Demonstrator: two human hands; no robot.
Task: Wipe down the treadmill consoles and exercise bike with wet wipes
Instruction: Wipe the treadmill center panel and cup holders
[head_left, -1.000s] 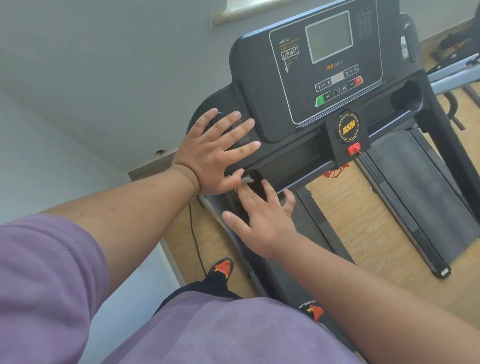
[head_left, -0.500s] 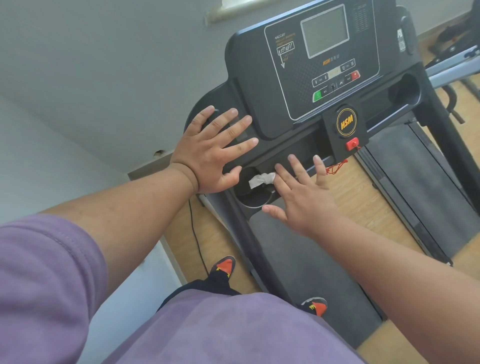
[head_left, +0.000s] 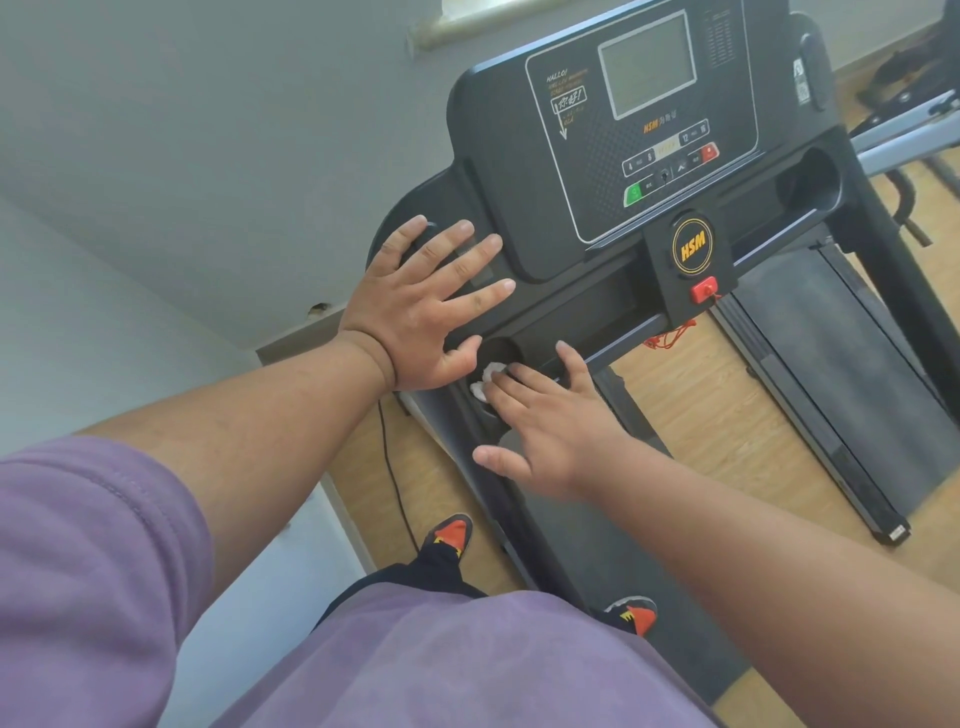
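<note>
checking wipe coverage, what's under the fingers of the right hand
A crumpled white wipe shows under the right hand's straight fingers, at the rim of the treadmill's left cup holder. The rest of the wipe is covered.

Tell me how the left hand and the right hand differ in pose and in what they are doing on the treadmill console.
The left hand lies flat and bare, fingers spread, on the treadmill console's left shoulder; the right hand lies lower, at the left cup holder.
The right hand's fingers press a white wet wipe against the holder's rim; the left hand touches no wipe.
Both hands are open with straight fingers.
</note>
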